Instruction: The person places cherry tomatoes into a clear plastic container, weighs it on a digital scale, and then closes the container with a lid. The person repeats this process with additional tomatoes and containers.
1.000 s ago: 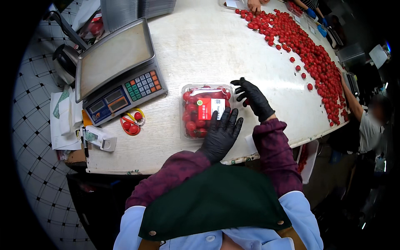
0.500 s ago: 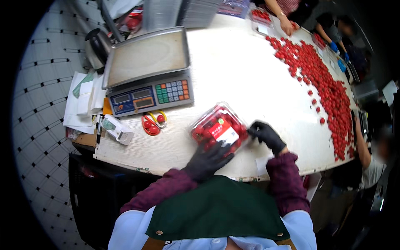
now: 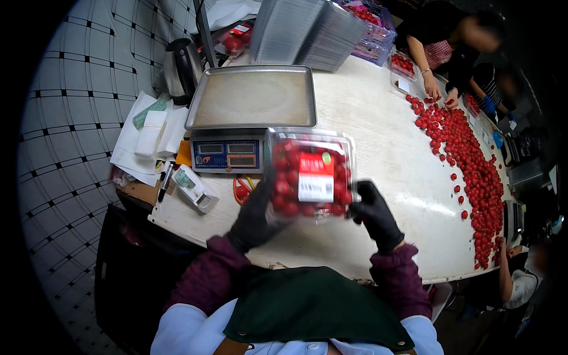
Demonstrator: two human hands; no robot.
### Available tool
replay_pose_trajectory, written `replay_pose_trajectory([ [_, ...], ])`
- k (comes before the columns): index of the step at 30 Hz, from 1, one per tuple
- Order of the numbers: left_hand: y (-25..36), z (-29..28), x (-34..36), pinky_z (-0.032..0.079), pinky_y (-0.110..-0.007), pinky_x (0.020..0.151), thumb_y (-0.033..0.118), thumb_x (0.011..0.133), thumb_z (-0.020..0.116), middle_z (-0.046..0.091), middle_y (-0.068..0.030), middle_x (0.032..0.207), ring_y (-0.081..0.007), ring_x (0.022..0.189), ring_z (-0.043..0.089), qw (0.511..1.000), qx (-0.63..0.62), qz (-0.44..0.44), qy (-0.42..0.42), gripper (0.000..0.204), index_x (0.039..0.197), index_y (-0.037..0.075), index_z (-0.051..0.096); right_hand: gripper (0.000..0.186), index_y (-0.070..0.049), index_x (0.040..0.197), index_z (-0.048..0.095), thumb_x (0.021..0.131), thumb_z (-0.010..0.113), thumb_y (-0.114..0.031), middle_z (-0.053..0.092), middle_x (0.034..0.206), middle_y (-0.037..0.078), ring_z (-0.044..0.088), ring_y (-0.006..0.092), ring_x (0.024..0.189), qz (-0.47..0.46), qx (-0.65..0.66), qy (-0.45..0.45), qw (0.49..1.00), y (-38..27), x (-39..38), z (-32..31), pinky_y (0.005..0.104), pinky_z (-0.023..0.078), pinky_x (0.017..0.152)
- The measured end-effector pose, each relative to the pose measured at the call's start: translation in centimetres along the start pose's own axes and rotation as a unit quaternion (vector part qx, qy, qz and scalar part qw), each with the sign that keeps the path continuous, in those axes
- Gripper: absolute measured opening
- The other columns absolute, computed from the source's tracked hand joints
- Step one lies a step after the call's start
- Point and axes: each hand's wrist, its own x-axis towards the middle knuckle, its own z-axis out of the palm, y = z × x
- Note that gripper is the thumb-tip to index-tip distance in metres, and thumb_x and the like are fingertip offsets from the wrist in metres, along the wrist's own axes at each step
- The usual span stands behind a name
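Observation:
A clear plastic clamshell box (image 3: 343, 148) full of small round red fruit that look like cherry tomatoes is lifted in front of me, its red-and-white label facing up. My left hand (image 3: 254, 219), in a black glove, grips its left side, with the fingertips partly hidden behind the box. On the right edge my right hand (image 3: 374, 214), also black-gloved, is closed with bent fingers against the lower corner. Just beyond the box stands a weighing scale (image 3: 228, 155), its bare metal tray (image 3: 254, 97) on top. The box covers the scale's keypad.
Loose red fruit (image 3: 473, 177) spreads along the right of the white table (image 3: 361, 112). Stacked clear trays (image 3: 328, 38) stand at the back. Left are a label printer (image 3: 197, 188), a marker (image 3: 166, 182), papers and a kettle (image 3: 182, 71). Co-workers' hands (image 3: 432, 87) reach over the fruit.
The box has risen off the table, its label turned squarer to me. My left hand has moved from on top of it to its left side. The view has shifted.

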Motion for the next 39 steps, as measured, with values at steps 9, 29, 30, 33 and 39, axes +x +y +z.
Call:
replay_pose_trajectory([
  [9, -6.8, -5.1, 5.9, 0.042, -0.026, 0.09, 0.001, 0.084, 0.06, 0.049, -0.0077, 0.123, -0.0132, 0.105, 0.049, 0.961, -0.094, -0.074, 0.251, 0.06, 0.137, 0.003, 0.031, 0.027, -0.007, 0.109, 0.053, 0.088, 0.055, -0.025, 0.057, 0.102, 0.003, 0.057, 0.0106, 0.073, -0.064, 0.068, -0.052, 0.994, -2.2, 9.2, 2.5, 0.0225, 0.041, 0.057],
  [29, -7.5, 9.2, -6.4, 0.049, -0.039, 0.063, 0.011, 0.081, 0.059, 0.057, -0.0118, 0.086, -0.03, 0.073, 0.059, 0.989, 0.125, -0.075, -0.01, 0.037, 0.117, 0.008, 0.048, 0.041, -0.003, 0.094, 0.06, 0.091, 0.049, -0.042, 0.054, 0.07, 0.0, 0.047, 0.0087, 0.06, 0.163, 0.246, 0.058, 0.954, 12.3, -1.4, 3.7, 0.0216, 0.038, 0.056],
  [30, -7.6, 9.3, -6.5, 0.049, -0.039, 0.063, 0.011, 0.082, 0.059, 0.057, -0.0116, 0.086, -0.0302, 0.073, 0.059, 0.989, 0.128, -0.07, -0.004, 0.036, 0.117, 0.008, 0.049, 0.041, -0.004, 0.091, 0.062, 0.09, 0.05, -0.043, 0.053, 0.069, -0.001, 0.046, 0.0088, 0.06, 0.161, 0.229, 0.057, 0.958, 12.3, -1.6, 3.9, 0.0224, 0.037, 0.055],
  [33, -7.7, 9.3, -6.8, 0.049, -0.039, 0.062, 0.011, 0.082, 0.058, 0.056, -0.0117, 0.085, -0.0311, 0.072, 0.058, 0.989, 0.131, -0.065, 0.003, 0.036, 0.116, 0.009, 0.049, 0.04, -0.006, 0.087, 0.062, 0.09, 0.051, -0.044, 0.052, 0.068, -0.002, 0.045, 0.0086, 0.059, 0.208, 0.221, 0.07, 0.95, 13.1, -1.7, 4.5, 0.0217, 0.036, 0.053],
  [39, -6.4, 7.2, -5.5, 0.05, -0.033, 0.065, 0.01, 0.084, 0.06, 0.061, -0.013, 0.088, -0.0239, 0.077, 0.062, 0.989, 0.04, -0.142, -0.011, 0.03, 0.112, 0.007, 0.053, 0.028, -0.005, 0.094, 0.059, 0.089, 0.056, -0.032, 0.052, 0.071, 0.0, 0.047, 0.0095, 0.06, 0.165, 0.179, 0.069, 0.967, 12.7, -2.2, 4.8, 0.0246, 0.04, 0.054],
])
